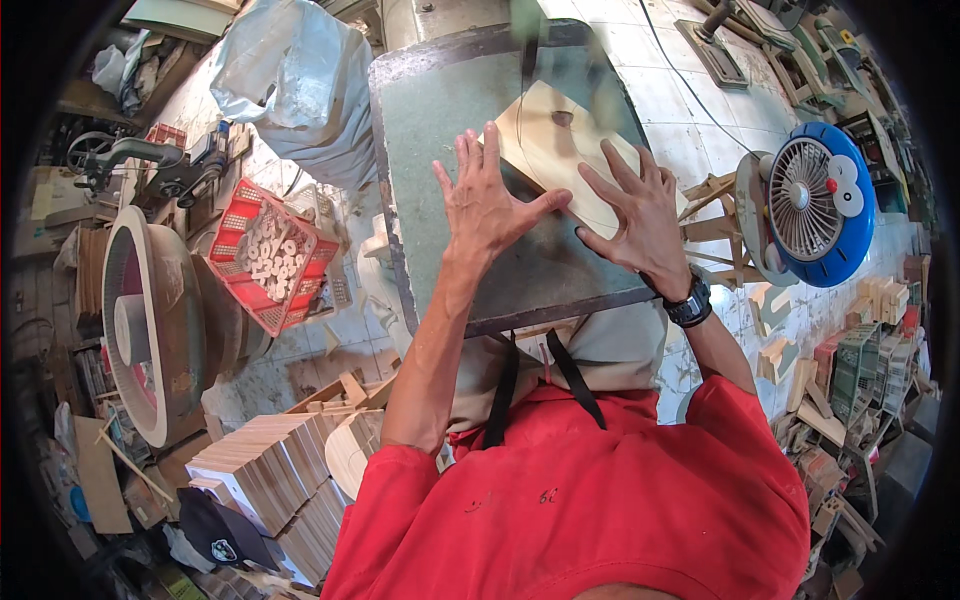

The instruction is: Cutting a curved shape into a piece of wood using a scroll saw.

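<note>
"While the left hand point(485, 205) and the right hand point(640, 225) are spread out, where is the pale wooden board point(550, 155)?"

"Upper centre of the frame, lying on the grey machine table point(420, 130), with a dark spot point(562, 118) near its upper end. The left hand is at its left edge, thumb by the lower edge; the right is over its right side."

"Is either one gripping?"

"Neither; fingers are splayed on both, nothing clenched. Whether they press the wood or float just above it, I can't tell."

"How would you handle it well?"

"My judgement: board flat against the table, light even pressure from both sides, fingertips out of line with the blurred upright part point(530, 40) at top centre, no pinching at the edges."

"Any writing?"

"Small dark marks point(547, 495) on the red shirt point(620, 510), lower centre, too slight to be sure of, and a pale emblem point(223, 550) on the dark cap point(210, 522) at lower left. I make out no label on the board, nor on the blue fan point(850, 235) at right."
</note>
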`<act>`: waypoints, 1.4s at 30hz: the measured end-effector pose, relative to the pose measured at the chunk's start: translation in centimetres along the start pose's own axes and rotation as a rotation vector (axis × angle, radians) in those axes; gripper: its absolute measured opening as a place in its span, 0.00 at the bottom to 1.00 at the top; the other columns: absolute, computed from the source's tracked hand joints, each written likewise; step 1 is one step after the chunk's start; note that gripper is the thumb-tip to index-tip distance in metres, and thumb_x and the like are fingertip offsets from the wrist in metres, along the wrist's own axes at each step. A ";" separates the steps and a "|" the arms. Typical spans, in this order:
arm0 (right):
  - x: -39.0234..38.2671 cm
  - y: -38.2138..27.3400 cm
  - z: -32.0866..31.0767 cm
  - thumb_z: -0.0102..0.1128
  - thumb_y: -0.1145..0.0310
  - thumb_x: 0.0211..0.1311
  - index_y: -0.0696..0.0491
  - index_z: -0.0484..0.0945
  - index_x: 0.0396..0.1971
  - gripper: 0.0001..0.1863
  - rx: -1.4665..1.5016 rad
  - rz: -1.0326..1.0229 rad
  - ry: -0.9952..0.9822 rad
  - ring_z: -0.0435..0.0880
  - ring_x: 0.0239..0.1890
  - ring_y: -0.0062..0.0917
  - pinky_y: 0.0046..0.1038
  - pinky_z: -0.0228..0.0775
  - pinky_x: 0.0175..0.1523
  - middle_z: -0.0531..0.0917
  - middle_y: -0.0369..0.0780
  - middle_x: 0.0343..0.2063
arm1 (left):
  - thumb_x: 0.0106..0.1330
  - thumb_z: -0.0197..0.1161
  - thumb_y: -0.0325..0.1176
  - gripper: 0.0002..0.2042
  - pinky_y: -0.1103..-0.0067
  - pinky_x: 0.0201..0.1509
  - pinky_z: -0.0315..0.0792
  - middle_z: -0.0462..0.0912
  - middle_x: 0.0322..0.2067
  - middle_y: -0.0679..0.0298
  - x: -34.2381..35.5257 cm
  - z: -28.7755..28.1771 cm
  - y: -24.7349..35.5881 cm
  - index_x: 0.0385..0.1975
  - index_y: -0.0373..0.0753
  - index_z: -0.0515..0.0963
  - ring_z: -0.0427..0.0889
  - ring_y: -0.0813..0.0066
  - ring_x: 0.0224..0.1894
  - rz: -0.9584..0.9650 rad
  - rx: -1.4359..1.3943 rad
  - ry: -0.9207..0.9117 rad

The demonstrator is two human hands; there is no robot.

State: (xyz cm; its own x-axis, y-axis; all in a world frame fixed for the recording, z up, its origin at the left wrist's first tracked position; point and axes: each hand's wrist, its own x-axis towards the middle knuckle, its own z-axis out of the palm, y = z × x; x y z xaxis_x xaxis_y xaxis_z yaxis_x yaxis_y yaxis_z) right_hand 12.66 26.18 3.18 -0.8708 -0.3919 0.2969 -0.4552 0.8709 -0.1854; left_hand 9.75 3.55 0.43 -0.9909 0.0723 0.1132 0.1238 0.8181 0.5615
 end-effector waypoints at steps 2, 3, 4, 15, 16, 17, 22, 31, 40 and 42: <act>0.0 0.0 0.0 0.71 0.46 0.44 0.38 0.77 0.63 0.40 -0.001 0.000 -0.007 0.63 0.66 0.47 0.52 0.57 0.62 0.69 0.42 0.69 | 0.41 0.67 0.79 0.68 0.47 0.78 0.34 0.56 0.73 0.39 0.1 0.1 -0.1 0.74 0.30 0.52 0.48 0.48 0.78 0.002 -0.005 0.002; -0.1 0.1 0.0 0.71 0.46 0.44 0.38 0.77 0.63 0.40 -0.003 -0.001 -0.004 0.63 0.66 0.47 0.52 0.57 0.62 0.69 0.42 0.69 | 0.41 0.67 0.79 0.68 0.47 0.78 0.34 0.56 0.73 0.39 0.1 0.2 -0.1 0.74 0.30 0.52 0.48 0.48 0.78 0.004 -0.010 0.003; -0.2 0.2 0.1 0.70 0.42 0.45 0.38 0.75 0.65 0.42 -0.010 -0.017 -0.021 0.60 0.69 0.49 0.54 0.55 0.65 0.67 0.42 0.71 | 0.41 0.67 0.79 0.68 0.47 0.78 0.34 0.56 0.73 0.39 0.2 0.0 0.0 0.74 0.30 0.52 0.48 0.48 0.78 0.006 -0.009 0.007; -1.5 5.1 -3.0 0.56 0.24 0.52 0.34 0.69 0.70 0.47 0.037 -0.511 -0.307 0.48 0.78 0.48 0.62 0.37 0.75 0.62 0.33 0.75 | 0.45 0.68 0.75 0.65 0.41 0.75 0.42 0.51 0.74 0.36 -0.9 1.3 -0.4 0.71 0.22 0.55 0.52 0.45 0.77 0.115 -0.103 0.131; -1.4 5.1 -2.9 0.56 0.24 0.52 0.34 0.69 0.70 0.47 0.039 -0.512 -0.306 0.48 0.78 0.48 0.62 0.37 0.75 0.62 0.33 0.75 | 0.45 0.68 0.75 0.65 0.41 0.75 0.42 0.51 0.74 0.36 -0.9 1.2 -0.3 0.71 0.22 0.55 0.52 0.45 0.77 0.114 -0.101 0.130; -1.4 5.1 -2.9 0.58 0.25 0.52 0.33 0.69 0.69 0.46 0.064 -0.515 -0.281 0.50 0.78 0.48 0.61 0.40 0.73 0.63 0.33 0.75 | 0.45 0.69 0.75 0.65 0.41 0.75 0.43 0.51 0.74 0.36 -0.8 1.1 -0.3 0.70 0.21 0.55 0.53 0.46 0.77 0.134 -0.077 0.130; -1.4 4.9 -2.8 0.62 0.29 0.52 0.31 0.71 0.69 0.43 0.105 -0.513 -0.227 0.53 0.77 0.46 0.57 0.47 0.71 0.64 0.31 0.74 | 0.44 0.69 0.75 0.66 0.43 0.75 0.44 0.51 0.74 0.37 -0.5 1.0 -0.2 0.70 0.20 0.56 0.54 0.46 0.77 0.152 -0.035 0.117; -1.5 4.6 -2.4 0.62 0.29 0.52 0.32 0.71 0.68 0.44 0.107 -0.487 -0.225 0.52 0.77 0.47 0.58 0.46 0.71 0.64 0.32 0.74 | 0.44 0.67 0.78 0.67 0.45 0.77 0.41 0.50 0.74 0.38 -0.3 0.5 -0.4 0.71 0.21 0.55 0.53 0.48 0.77 0.135 -0.079 0.063; -1.3 4.8 -2.4 0.62 0.29 0.52 0.32 0.71 0.68 0.43 0.090 -0.490 -0.223 0.52 0.77 0.48 0.60 0.45 0.71 0.65 0.32 0.74 | 0.44 0.66 0.78 0.68 0.45 0.77 0.40 0.48 0.75 0.38 0.0 0.6 -0.3 0.71 0.21 0.53 0.53 0.48 0.77 0.119 -0.064 0.051; -1.4 4.6 -2.3 0.61 0.29 0.53 0.31 0.71 0.68 0.43 0.100 -0.477 -0.215 0.52 0.77 0.48 0.61 0.45 0.72 0.65 0.32 0.74 | 0.44 0.66 0.78 0.68 0.45 0.77 0.40 0.48 0.75 0.38 0.1 0.5 -0.4 0.71 0.21 0.53 0.53 0.48 0.77 0.115 -0.069 0.038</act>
State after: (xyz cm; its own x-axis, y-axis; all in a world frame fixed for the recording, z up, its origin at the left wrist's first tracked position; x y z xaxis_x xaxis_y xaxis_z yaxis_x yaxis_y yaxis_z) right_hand 12.20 31.41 4.09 -0.5768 -0.7984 0.1727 -0.8160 0.5531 -0.1683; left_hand 9.58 3.47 -0.18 -0.9674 0.1408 0.2106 0.2414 0.7643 0.5979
